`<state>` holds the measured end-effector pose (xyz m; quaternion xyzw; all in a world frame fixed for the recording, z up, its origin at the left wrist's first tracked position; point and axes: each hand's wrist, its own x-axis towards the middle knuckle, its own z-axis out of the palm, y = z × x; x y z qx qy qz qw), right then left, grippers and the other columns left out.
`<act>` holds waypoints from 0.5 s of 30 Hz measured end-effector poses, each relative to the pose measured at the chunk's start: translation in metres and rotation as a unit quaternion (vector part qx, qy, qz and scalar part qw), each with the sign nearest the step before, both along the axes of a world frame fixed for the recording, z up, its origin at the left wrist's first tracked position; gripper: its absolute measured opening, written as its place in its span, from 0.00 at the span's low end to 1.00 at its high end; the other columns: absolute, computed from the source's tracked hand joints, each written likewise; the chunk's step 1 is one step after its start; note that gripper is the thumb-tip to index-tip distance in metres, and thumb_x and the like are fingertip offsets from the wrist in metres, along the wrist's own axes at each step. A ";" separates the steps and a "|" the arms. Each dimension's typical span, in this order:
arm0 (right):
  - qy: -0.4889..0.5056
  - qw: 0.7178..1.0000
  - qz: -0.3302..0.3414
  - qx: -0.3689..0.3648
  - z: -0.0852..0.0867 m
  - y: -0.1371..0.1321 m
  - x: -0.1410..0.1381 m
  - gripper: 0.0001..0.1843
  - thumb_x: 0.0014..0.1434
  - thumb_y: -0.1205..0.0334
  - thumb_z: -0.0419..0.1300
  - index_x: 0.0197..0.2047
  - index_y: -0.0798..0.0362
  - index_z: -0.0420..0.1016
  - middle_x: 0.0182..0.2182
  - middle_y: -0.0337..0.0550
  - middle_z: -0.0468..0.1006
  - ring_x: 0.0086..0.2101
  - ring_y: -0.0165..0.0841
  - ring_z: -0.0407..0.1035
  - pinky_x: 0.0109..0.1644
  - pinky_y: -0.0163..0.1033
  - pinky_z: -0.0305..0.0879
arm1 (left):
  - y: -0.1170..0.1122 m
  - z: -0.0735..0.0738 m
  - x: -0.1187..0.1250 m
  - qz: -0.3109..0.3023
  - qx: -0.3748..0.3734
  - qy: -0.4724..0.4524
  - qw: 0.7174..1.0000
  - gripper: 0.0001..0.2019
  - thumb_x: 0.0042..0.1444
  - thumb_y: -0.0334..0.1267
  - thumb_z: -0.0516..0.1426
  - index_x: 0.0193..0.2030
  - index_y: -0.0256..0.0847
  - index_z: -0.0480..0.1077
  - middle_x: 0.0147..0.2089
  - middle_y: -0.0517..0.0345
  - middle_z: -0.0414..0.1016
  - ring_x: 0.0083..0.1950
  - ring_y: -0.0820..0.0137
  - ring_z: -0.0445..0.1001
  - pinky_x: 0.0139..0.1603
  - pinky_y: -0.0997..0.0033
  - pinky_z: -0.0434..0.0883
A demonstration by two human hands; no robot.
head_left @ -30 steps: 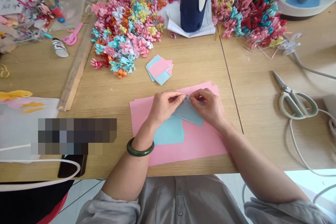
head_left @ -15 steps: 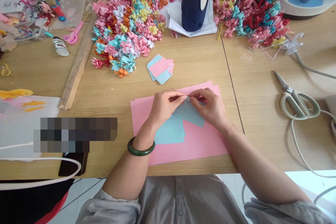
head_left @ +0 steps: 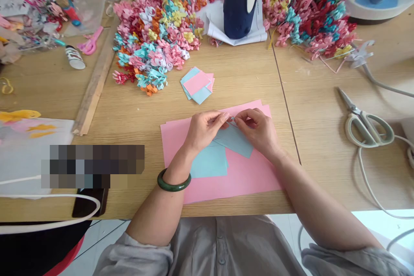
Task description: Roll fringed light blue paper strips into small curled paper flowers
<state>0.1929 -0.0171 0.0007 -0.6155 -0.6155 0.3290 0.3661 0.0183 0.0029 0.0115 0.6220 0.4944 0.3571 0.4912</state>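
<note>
My left hand (head_left: 205,131) and my right hand (head_left: 257,131) meet fingertip to fingertip above the paper, each in a pinch. Between them shows a tiny pale-blue bit of paper (head_left: 232,119), mostly hidden by the fingers. Beneath the hands lie blue paper pieces (head_left: 210,161), one of them slanting under my right hand. They rest on larger pink paper sheets (head_left: 233,181). Just beyond the hands is a small pile of pink and blue paper cards (head_left: 197,85). A dark green bangle (head_left: 174,187) circles my left wrist.
Scissors (head_left: 364,123) lie at the right beside a white cable. Behind stand a dark blue bottle (head_left: 241,4) and heaps of curled paper flowers (head_left: 158,34). A wooden strip (head_left: 97,69) runs along the left, with pink scissors (head_left: 91,42) and a small tube (head_left: 75,57) beyond it.
My left thumb and fingertips have shifted slightly, and a bit more of the pale-blue piece shows between the hands. The things on the table have not moved noticeably.
</note>
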 end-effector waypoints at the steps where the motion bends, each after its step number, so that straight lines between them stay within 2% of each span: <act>1: 0.000 1.000 0.000 -0.001 0.000 0.000 0.000 0.06 0.57 0.61 0.60 0.30 0.51 0.74 0.30 0.39 0.75 0.31 0.30 0.68 0.36 0.39 0.66 | 0.000 0.000 0.000 0.002 -0.002 -0.001 1.000 0.16 0.60 0.48 0.59 0.35 0.37 0.80 0.31 0.54 0.82 0.33 0.68 0.79 0.36 0.72 0.75; 15: 0.001 1.000 0.005 -0.003 0.003 -0.001 -0.001 0.06 0.57 0.61 0.60 0.30 0.51 0.75 0.29 0.39 0.74 0.31 0.30 0.68 0.36 0.38 0.66 | 0.001 -0.001 -0.002 -0.028 0.037 0.027 0.999 0.11 0.59 0.44 0.61 0.38 0.40 0.82 0.33 0.56 0.82 0.35 0.68 0.78 0.37 0.72 0.73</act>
